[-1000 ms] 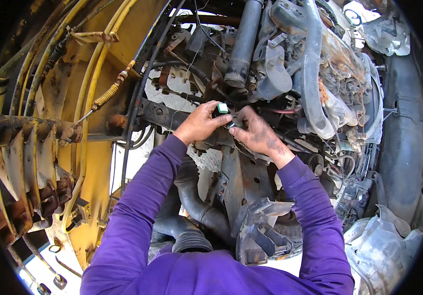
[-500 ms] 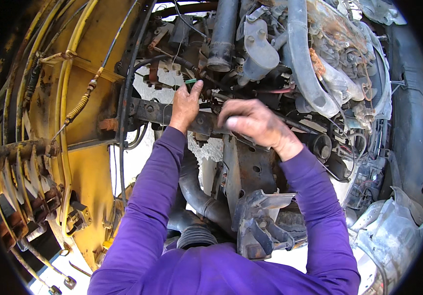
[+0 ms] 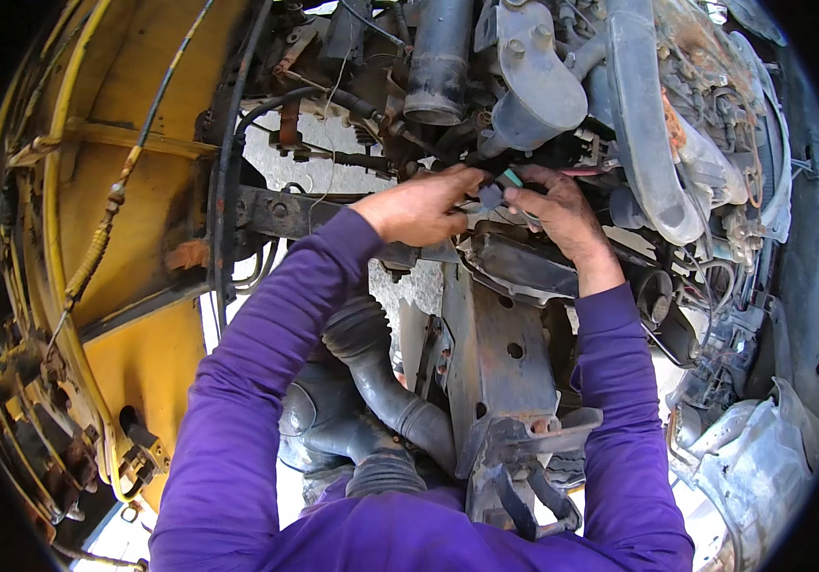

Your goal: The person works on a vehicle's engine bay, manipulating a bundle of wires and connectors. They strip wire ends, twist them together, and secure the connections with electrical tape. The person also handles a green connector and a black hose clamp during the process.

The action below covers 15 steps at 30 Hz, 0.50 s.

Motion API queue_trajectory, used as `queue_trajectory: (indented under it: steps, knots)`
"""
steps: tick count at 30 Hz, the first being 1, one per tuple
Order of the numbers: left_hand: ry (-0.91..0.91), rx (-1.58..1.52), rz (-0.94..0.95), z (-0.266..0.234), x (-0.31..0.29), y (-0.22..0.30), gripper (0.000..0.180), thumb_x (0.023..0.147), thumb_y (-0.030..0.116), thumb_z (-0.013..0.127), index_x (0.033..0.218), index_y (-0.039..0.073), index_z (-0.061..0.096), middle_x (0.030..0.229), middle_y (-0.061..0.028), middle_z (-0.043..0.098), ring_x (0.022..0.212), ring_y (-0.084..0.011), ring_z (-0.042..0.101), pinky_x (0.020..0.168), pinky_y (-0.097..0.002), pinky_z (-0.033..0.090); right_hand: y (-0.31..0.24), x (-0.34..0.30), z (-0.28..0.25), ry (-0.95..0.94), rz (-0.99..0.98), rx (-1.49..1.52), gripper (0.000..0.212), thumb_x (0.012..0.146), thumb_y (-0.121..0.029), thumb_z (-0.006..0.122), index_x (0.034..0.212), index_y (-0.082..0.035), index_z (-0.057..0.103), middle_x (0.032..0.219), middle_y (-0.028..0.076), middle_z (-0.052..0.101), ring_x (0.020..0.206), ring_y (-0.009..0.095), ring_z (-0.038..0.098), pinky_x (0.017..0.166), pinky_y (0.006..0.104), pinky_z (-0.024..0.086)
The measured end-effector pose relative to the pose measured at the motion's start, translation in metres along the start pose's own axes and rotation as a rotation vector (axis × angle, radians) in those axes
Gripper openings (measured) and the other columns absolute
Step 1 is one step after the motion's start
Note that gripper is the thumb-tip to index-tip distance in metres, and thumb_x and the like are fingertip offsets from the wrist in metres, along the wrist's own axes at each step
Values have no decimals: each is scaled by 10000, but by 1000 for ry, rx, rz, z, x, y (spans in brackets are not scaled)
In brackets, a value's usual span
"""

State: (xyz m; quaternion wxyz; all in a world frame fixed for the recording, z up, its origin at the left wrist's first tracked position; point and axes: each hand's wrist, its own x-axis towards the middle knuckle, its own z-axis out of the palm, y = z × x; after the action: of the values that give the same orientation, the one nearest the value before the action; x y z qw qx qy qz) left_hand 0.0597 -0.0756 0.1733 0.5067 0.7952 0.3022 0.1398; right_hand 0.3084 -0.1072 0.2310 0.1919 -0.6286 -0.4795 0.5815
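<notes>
Both my hands meet among the engine parts, just below a grey bracket with a rounded housing (image 3: 541, 91). My left hand (image 3: 419, 206) is closed in a pinch, its fingertips turned to the right; what they hold is too small to make out. Facing it, my right hand (image 3: 566, 215) pinches a small green piece (image 3: 511, 177) between thumb and fingers. A small grey rounded part (image 3: 490, 197) shows between the two hands; I cannot tell which hand, if either, holds it. Beneath the hands lies a dark elongated metal part (image 3: 524, 262).
Yellow panels with hoses and a spring-wrapped cable (image 3: 95, 250) stand on the left. A thick grey pipe (image 3: 640, 124) curves down at the right. A perforated metal beam (image 3: 500, 348), a bent duct (image 3: 385, 381) and a metal bracket (image 3: 524, 443) lie close to my body.
My left hand has moved right and lower, and my right hand has moved right and slightly up to face it. The green piece, earlier in my left hand, is now in my right.
</notes>
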Motion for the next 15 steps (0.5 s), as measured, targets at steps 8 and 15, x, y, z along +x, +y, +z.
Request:
queue_trajectory:
  steps: [8, 15]
  knots:
    - [41, -2, -79, 27, 35, -86, 269, 938, 139, 710, 1190, 53, 750, 1187, -187, 734, 1088, -339, 707, 949, -410, 538, 87, 65, -35, 32, 44, -380, 427, 841, -220, 824, 1192, 1, 724, 1074, 140, 744, 1010, 239, 688, 907, 363, 521]
    - [-179, 50, 90, 25, 78, -130, 216, 860, 136, 635, 948, 13, 790, 830, -175, 718, 818, -402, 706, 816, -444, 581, 84, 99, -28, -97, 106, -607, 446, 836, -198, 825, 1234, -19, 733, 1226, 203, 733, 1177, 342, 687, 1022, 385, 518]
